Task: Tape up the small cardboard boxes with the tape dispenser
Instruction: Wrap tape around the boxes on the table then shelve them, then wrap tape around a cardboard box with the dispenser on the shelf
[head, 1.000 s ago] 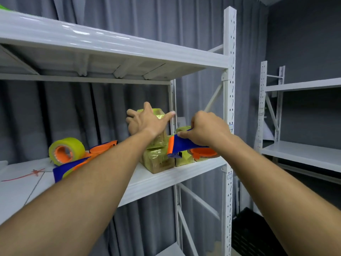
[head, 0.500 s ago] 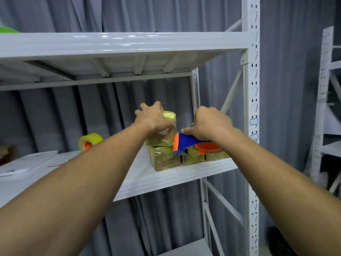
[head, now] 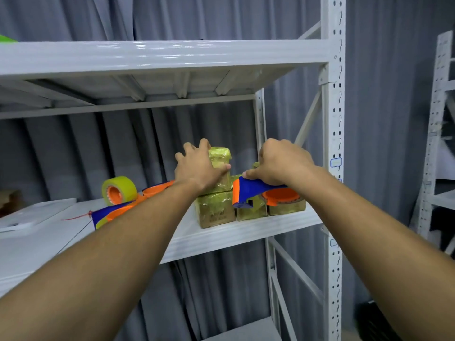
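Observation:
Several small cardboard boxes wrapped in yellowish tape stand at the right end of a white shelf (head: pixel 221 237). One taped box (head: pixel 220 158) sits on top of a lower box (head: pixel 215 210), and my left hand (head: pixel 197 168) grips the upper one from the left. My right hand (head: pixel 280 163) holds a blue and orange tape dispenser (head: pixel 256 193) over two more boxes (head: pixel 251 210) to the right. Part of the upper box is hidden by my left hand.
A yellow tape roll with an orange core (head: pixel 119 190) and a second blue and orange dispenser (head: pixel 115 212) lie on the shelf to the left. A white upright post (head: pixel 333 143) stands right of the boxes. Another white rack (head: pixel 440 143) is at far right.
The view has swung and drawn closer to the boxes. My left hand has settled lower around the upper box; my right hand still holds the dispenser at the same spot.

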Tool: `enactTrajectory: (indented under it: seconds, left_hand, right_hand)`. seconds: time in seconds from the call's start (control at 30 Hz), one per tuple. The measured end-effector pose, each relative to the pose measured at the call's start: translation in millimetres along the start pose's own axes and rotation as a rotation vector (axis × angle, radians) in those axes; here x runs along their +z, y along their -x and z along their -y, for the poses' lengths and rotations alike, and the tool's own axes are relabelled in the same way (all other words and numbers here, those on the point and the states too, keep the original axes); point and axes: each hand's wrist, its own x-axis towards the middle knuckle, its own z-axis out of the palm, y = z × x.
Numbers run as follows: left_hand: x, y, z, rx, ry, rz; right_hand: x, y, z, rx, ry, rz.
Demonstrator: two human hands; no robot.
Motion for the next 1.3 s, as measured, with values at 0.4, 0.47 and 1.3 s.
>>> enactTrajectory:
  seconds: [0.4, 0.47, 1.3]
  left_hand:
    - [-44, 14, 7, 0.197, -0.254, 0.021]
    - [-54, 21, 15, 0.221, -0.260, 0.096]
    - [-181, 227, 264, 0.216, -0.329, 0.808]
  right_hand:
    - [-7, 24, 28, -0.048, 0.053, -0.058]
    - [-10, 34, 38, -0.043, 0.060, -0.049]
    - [76, 218, 301, -0.127, 0.073, 0.139]
